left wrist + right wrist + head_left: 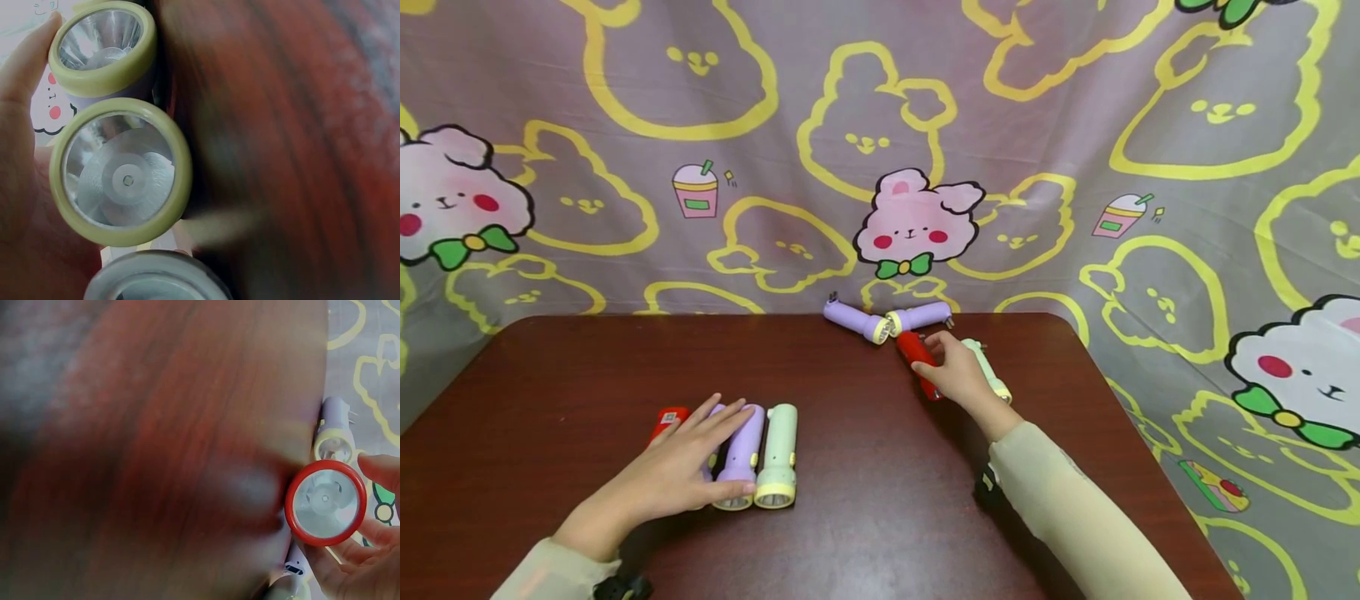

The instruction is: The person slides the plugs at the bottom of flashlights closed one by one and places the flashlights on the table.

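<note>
My left hand (673, 471) lies over a row of flashlights at the left, its fingers spread and fairly straight. Under it are a purple flashlight (747, 437), a second purple one mostly hidden, and a red flashlight (670, 418) partly covered. A pale green flashlight (781, 450) lies at the row's right end. Yellow-rimmed lenses (122, 178) face the left wrist camera, with the thumb alongside. Farther back on the right, my right hand (961, 375) grips another red flashlight (916, 354) between thumb and fingers. Its round lens (325, 503) points at the right wrist camera.
Two purple flashlights, one on the left (853, 319) and one on the right (925, 316), lie head to head at the table's back edge. Another pale green flashlight (988, 371) is partly behind the right hand. A patterned curtain (775, 167) hangs behind the brown table (880, 517).
</note>
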A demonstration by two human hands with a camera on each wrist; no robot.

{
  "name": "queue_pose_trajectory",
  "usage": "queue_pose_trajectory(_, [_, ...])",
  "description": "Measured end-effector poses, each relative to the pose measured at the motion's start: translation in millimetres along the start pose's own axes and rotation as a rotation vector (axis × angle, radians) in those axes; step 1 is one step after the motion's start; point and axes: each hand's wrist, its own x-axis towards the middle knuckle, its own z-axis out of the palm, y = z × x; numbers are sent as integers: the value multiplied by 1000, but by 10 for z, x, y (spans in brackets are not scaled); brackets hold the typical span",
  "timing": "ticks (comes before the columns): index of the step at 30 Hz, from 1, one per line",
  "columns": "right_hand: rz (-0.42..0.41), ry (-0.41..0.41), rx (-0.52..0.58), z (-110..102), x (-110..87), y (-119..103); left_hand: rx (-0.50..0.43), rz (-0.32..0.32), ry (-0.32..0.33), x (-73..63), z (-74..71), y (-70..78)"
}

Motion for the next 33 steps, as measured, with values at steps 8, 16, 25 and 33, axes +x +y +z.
queue_pose_trajectory(8, [16,-36,-48,66,108,-23,7,3,7,5,-6,4])
queue_pose_trajectory(16, [25,-63,-101,117,155,-33,13,4,13,-2,-6,2])
queue_pose_trajectory(25, [21,-49,-69,104,145,-53,16,7,17,-1,1,0])
queue_pose_trajectory(33, [43,-53,-14,108,111,-71,21,10,21,-1,8,-3])
